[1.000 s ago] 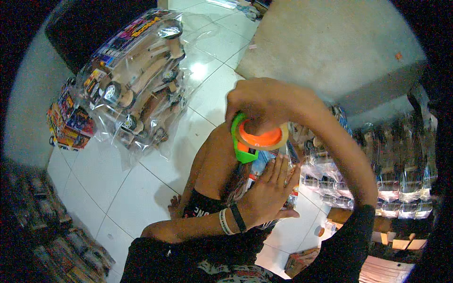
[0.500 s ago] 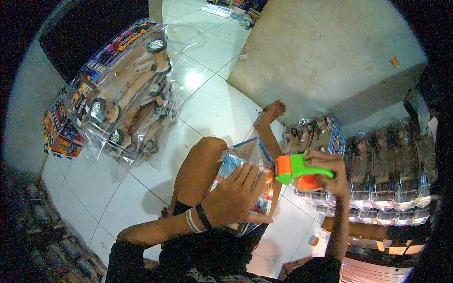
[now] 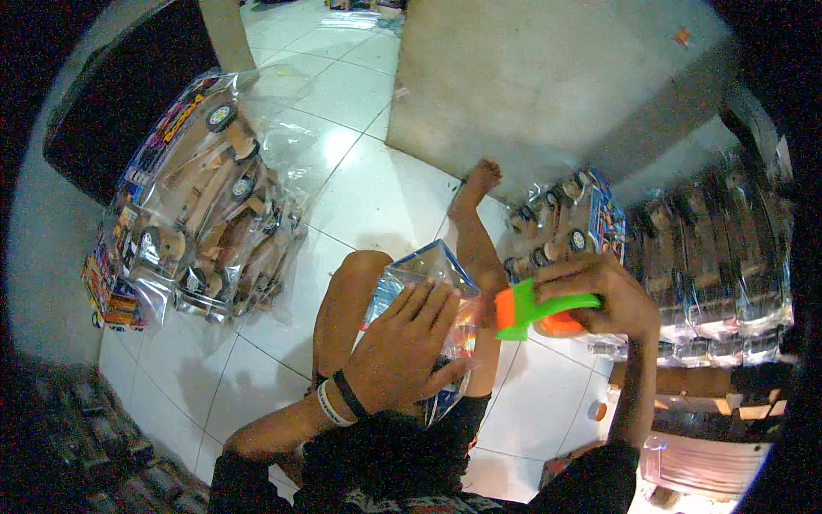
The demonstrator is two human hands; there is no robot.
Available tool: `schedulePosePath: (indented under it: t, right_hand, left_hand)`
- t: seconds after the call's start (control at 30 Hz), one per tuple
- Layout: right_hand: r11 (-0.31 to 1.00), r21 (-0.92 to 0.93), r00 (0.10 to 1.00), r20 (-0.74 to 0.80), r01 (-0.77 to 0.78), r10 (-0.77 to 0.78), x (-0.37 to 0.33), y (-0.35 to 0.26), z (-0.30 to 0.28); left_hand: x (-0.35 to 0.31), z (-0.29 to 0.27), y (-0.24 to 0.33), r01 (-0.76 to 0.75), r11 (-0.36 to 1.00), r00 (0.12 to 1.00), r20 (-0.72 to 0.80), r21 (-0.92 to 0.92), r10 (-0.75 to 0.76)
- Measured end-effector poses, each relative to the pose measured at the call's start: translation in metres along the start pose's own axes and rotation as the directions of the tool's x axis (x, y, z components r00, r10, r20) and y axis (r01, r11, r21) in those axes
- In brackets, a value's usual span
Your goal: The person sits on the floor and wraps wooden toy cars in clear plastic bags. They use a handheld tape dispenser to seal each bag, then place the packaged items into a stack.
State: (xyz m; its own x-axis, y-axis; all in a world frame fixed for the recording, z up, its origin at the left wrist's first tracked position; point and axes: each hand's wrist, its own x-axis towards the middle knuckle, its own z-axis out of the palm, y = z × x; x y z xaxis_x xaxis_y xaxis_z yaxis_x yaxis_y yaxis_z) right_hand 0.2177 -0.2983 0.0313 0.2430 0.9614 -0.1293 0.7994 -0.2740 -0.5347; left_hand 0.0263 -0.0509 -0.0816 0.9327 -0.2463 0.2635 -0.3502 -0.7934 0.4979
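Observation:
My left hand [image 3: 401,341] lies flat on a clear plastic bag [image 3: 438,260] with a blue-edged printed card in it, resting across my lap. The fingers are stretched out over the bag and hide much of it. At the bag's right side, my right hand [image 3: 610,295] is closed around the handle of a green and orange tape dispenser [image 3: 519,310]. An orange roll core shows below the handle. The dispenser's orange front points at the bag's right edge; I cannot tell whether they touch.
Bagged wooden toy vehicles with black wheels [image 3: 201,180] lie on the white tiled floor at left. More bagged vehicles [image 3: 561,224] stand at right, beside a long stacked row [image 3: 698,265]. A pale panel [image 3: 548,77] rises ahead of my bare foot [image 3: 485,176]. Dark packages [image 3: 86,437] fill the lower left.
The view has shifted, so the bagged vehicles at left sit lower and farther left. My left hand stays on the bag. The dispenser remains beside it, slightly turned in my right hand.

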Motion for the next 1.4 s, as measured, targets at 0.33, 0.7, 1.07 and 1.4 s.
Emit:
schedulePosePath:
  t: [0.33,0.7,1.07,1.4]
  right_hand:
    - [0.813,-0.528,0.736,0.444,-0.245,0.510,-0.011,-0.005,0.073]
    - [0.436,0.891,-0.084,-0.448,-0.124,0.890,-0.236,0.152,0.488]
    - [0.209,0.862,-0.495,-0.446,-0.462,0.745,-0.210,0.090,0.581]
    - [0.544,0.829,0.313,-0.487,-0.127,0.815,-0.157,-0.096,0.226]
  left_hand:
    - [0.040,0.009,-0.004,-0.225,0.971,0.955,0.212,0.074,0.205]
    - [0.044,0.015,-0.056,-0.337,0.941,0.934,0.131,0.021,0.332]
    - [-0.011,0.024,-0.023,0.273,0.729,0.935,-0.006,-0.628,-0.355]
    - [0.017,0.118,0.145,-0.280,0.916,0.953,-0.200,-0.287,0.229]
